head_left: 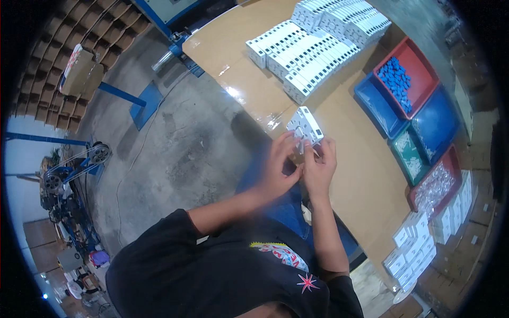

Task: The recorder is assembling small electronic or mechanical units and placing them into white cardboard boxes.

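A white plastic housing (306, 126) with small dark openings is held up over the near edge of the table. My left hand (280, 161) has its fingers at the housing's lower left side and is slightly smeared by motion. My right hand (319, 161) grips the same piece from the lower right, thumb against its lower edge. Whether a smaller part sits between my fingertips is hidden. Beyond my hands, rows of similar white housings (313, 63) stand packed side by side on the brown table (352, 124), with more stacked behind them.
On the right stand a red bin (424, 79) with small blue parts (395, 79), blue trays (437, 124), a green tray (411, 153) with pale pieces, and a red tray (450, 169) of clear parts. White boxes (411, 254) stack near the right front. A belt-driven machine (74, 167) stands left.
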The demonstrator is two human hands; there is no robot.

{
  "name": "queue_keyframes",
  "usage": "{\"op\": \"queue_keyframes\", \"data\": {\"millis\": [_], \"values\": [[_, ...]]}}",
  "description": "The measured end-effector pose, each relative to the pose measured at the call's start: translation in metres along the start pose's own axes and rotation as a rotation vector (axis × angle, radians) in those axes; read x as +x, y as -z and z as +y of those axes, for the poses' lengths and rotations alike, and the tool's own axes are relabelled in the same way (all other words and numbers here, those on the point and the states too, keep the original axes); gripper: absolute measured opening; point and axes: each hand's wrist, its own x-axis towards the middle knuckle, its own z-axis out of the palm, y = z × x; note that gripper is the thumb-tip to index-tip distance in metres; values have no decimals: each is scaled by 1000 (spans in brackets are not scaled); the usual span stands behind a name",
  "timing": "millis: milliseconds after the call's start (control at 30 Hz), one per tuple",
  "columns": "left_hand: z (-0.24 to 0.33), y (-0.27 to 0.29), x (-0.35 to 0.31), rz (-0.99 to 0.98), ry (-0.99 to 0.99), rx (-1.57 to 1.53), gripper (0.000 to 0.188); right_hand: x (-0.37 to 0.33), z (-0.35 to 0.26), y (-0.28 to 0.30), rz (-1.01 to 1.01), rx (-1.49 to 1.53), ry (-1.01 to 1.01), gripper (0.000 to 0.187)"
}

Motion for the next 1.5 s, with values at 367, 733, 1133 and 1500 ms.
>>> {"op": "queue_keyframes", "data": {"millis": [367,733,1133,1500], "values": [[-88,27,-41,7,645,-184,10,84,-15,-64,-135,-350,118,47],[-106,4,-37,7,629,-136,11,170,4,-121,-149,-846,604,34],[-91,8,-28,-3,625,31,13,180,13,-118,-166,-1077,665,25],[-97,7,-31,-16,614,62,12,181,26,-116,-63,-1136,694,27]]}}
